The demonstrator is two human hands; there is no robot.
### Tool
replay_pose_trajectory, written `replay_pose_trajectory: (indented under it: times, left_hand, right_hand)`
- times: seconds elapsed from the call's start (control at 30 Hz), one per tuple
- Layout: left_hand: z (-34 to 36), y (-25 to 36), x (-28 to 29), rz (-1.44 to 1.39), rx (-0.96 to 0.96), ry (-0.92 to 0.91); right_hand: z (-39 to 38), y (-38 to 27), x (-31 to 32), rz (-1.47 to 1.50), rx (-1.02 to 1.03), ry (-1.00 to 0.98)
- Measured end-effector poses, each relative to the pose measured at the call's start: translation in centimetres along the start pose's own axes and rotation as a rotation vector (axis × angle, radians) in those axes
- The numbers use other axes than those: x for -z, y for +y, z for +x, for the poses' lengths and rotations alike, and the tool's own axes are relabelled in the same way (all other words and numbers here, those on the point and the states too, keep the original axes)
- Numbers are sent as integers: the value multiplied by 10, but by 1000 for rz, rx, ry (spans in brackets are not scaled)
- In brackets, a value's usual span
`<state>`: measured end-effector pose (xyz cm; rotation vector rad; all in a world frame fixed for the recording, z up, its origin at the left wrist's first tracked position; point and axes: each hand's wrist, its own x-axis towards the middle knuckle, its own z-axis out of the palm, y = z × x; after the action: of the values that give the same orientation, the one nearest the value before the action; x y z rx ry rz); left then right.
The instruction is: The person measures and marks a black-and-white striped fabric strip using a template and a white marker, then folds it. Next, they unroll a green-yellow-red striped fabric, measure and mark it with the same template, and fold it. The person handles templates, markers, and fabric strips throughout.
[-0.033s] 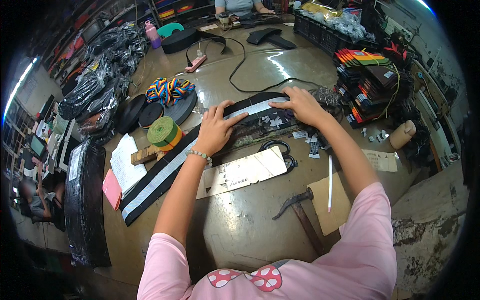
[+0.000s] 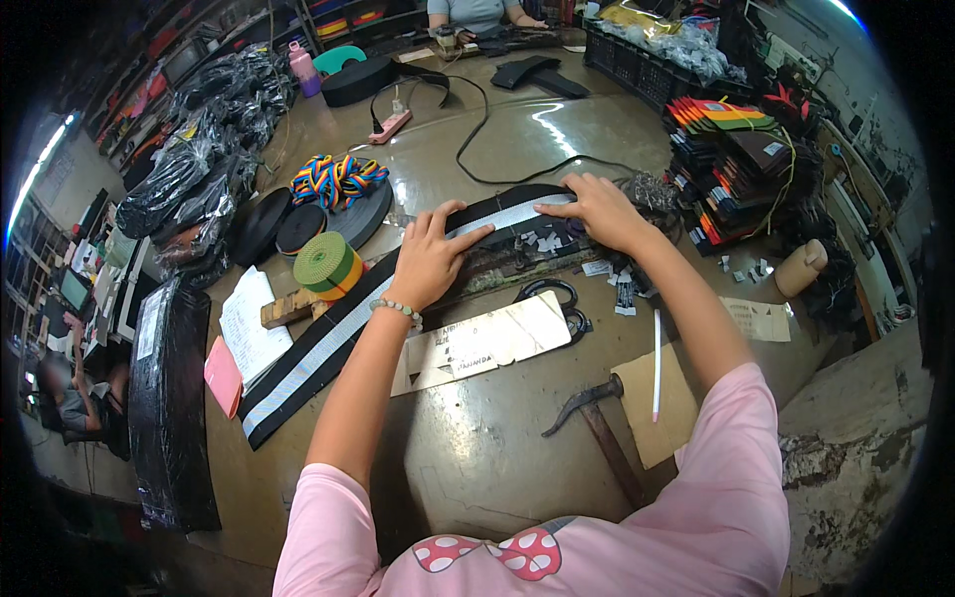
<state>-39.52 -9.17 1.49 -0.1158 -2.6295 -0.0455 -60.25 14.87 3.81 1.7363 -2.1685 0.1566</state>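
A long black webbing strap [image 2: 308,366] with a silvery-white stripe down its middle runs diagonally from the lower left to the upper middle. My left hand [image 2: 426,261], a beaded bracelet at its wrist, lies over the strap with its fingers spread and the index finger stretched along the stripe. At the far right end, my right hand [image 2: 605,211] grips the strap, thumb on its face and fingers bent over the far edge. Below that end lie small white labels [image 2: 545,242] on a dark strip. Black-handled scissors [image 2: 557,298] are partly hidden under a pale card [image 2: 492,343].
A hammer [image 2: 602,433] and a white pencil [image 2: 657,368] lie near brown card. Rolls of webbing [image 2: 328,264], a colourful cord bundle [image 2: 338,181] and papers [image 2: 251,323] are at left. Stacked dark goods [image 2: 736,169] stand right. A pink power socket [image 2: 390,125] trails a cable; another person sits opposite.
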Motion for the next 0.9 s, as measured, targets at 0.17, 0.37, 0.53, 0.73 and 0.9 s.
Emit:
replay_pose_trajectory:
  times: [0.17, 0.37, 0.53, 0.73, 0.9]
  left_hand:
    - [-3, 0, -4, 2, -5, 1]
    - [-4, -1, -7, 62, -37, 12]
    - [-5, -2, -9, 79, -50, 21]
    - [-5, -3, -10, 96, -61, 18]
    - [-5, -4, -10, 97, -71, 7]
  right_hand:
    - [-1, -1, -3, -29, 15, -35]
    - [-1, 0, -6, -64, 12, -96]
    - [-2, 1, -13, -150, 57, -94]
    - [-4, 5, -18, -189, 124, -39]
    - [-5, 7, -18, -221, 183, 15]
